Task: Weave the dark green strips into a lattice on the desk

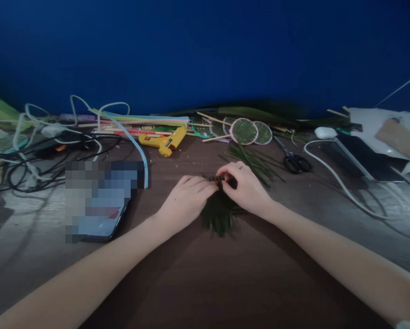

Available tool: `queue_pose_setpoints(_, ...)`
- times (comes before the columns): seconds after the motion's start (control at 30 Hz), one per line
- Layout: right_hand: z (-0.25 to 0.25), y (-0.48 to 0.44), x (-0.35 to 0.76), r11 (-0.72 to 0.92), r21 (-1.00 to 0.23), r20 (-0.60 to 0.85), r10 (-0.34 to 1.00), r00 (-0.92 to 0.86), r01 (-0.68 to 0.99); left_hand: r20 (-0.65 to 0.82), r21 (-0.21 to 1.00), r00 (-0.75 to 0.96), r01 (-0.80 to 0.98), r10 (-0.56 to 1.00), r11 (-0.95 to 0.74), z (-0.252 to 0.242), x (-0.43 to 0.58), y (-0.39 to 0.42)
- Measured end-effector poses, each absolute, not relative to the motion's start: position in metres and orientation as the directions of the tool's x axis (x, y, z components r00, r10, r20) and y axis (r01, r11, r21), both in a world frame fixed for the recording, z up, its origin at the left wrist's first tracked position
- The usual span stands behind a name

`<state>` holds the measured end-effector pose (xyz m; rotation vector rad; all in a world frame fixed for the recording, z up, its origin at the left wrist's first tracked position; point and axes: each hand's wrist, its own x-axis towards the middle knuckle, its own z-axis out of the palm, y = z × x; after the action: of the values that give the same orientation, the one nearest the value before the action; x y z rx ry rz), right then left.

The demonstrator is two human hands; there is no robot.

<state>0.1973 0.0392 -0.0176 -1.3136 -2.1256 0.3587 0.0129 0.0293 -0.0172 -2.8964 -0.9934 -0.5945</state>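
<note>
A dark brown bench [198, 283] ran up to a plain blue wall [205, 50], with paler grey wood at its left and right sides. Both hands were at work near the middle. The left hand [190, 196] was curled nearly closed, its fingertips pressing the top of a green bundle [218, 218] of strips. The right hand [248, 189], a ring on one finger, was half curled, thumb and forefinger pinching the bundle's top edge; the strips' ends fanned toward the near side, on the bench. Just beyond the right hand lay loose strips [254, 162], with round fans [244, 131] farther back and scissors [296, 163] to their right. A yellow glue gun [167, 142] lay on the far left, a phone [113, 203] nearer, beside tangled cables [68, 141]. On the far right, a closed white case [325, 133] sat by a dark device [369, 157].
</note>
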Motion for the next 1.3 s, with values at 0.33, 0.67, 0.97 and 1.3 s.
queue_pose_setpoints(0.33,-0.0169,0.0392,0.1973,0.472,-0.518,0.348,0.878,-0.328,0.714,0.364,0.091,0.725,0.597,0.585,-0.797,-0.0161,0.0132,0.0292)
queue_pose_setpoints(0.67,-0.0181,0.0395,0.1971,0.486,-0.504,0.362,0.869,-0.336,0.714,0.36,0.089,0.724,0.601,0.588,-0.794,-0.0162,0.0129,0.0288)
queue_pose_setpoints(0.97,-0.0161,0.0388,0.1961,0.482,-0.503,0.351,0.872,-0.34,0.717,0.358,0.088,0.729,0.595,0.583,-0.799,-0.0172,0.0114,0.0289)
queue_pose_setpoints(1.3,-0.0176,0.0385,0.196,0.487,-0.492,0.356,0.869,-0.344,0.722,0.373,0.089,0.723,0.596,0.582,-0.798,-0.0164,0.0121,0.0275)
